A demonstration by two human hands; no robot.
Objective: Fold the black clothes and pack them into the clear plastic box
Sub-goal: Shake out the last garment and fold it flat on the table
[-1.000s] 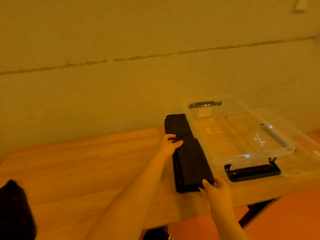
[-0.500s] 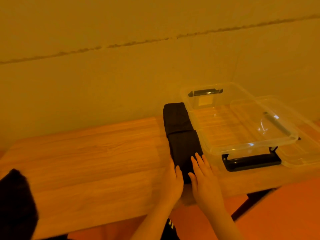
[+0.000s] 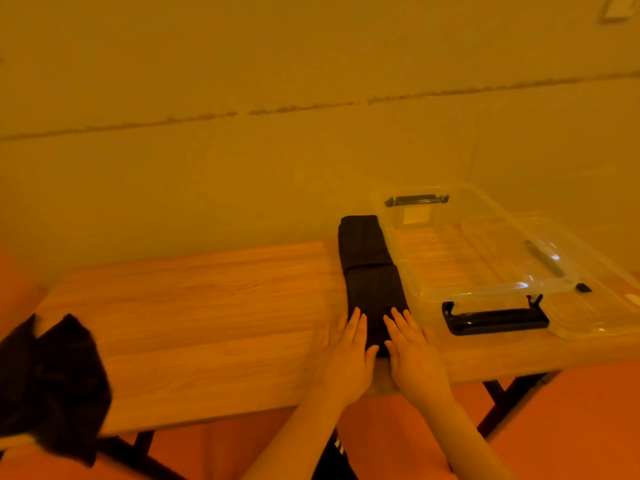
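Lying as a long, narrow strip of folded black fabric (image 3: 370, 271) on the right half of the light wooden table (image 3: 194, 306), running from the far edge toward the near edge, with one folded layer overlapping the other about midway. Touching — along its right side — the clear plastic storage box (image 3: 450, 265), itself sitting open at the table's right end with black latch handles on its near and far walls. Leaning against the box's right side, a clear plastic lid (image 3: 595, 289), overhanging the table's right edge.

Pressing down on the strip's near end, side by side: left hand (image 3: 349, 355) flat, fingers straight and close together; right hand (image 3: 412, 355) likewise flat with fingers extended, gripping nothing.

Sitting at the near left corner — a crumpled heap of black clothing (image 3: 52, 382), partly spilling over the edge.
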